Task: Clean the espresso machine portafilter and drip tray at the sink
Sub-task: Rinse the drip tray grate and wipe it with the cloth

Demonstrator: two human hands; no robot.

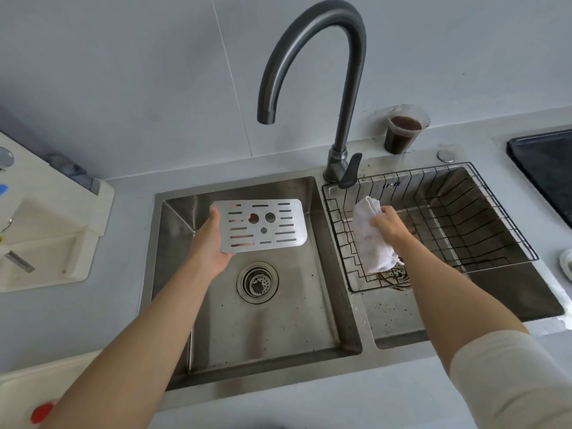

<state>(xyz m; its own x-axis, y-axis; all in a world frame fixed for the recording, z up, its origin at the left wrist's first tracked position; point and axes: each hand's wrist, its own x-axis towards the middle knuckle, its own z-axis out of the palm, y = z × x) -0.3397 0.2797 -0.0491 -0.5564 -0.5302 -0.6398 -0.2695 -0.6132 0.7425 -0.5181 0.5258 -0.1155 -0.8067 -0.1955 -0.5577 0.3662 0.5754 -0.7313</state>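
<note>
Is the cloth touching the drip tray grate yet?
Apart. The head view shows the sink divider between the cloth in the right hand and the drip tray grate in the left hand.

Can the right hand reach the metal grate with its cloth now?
Probably yes. The right hand grips the cloth just beside the grate, which the left hand holds over the left basin; nothing stands between them.

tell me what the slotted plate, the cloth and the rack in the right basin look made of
The slotted plate: likely stainless steel, brushed satin finish; thin, grey, soft sheen, cleanly punched slots.
The cloth: soft woven fabric, perhaps cotton, white and matte; it hangs in crumpled folds.
The rack: thin metal wire, dark, probably coated; the exact coating is unclear.
</note>
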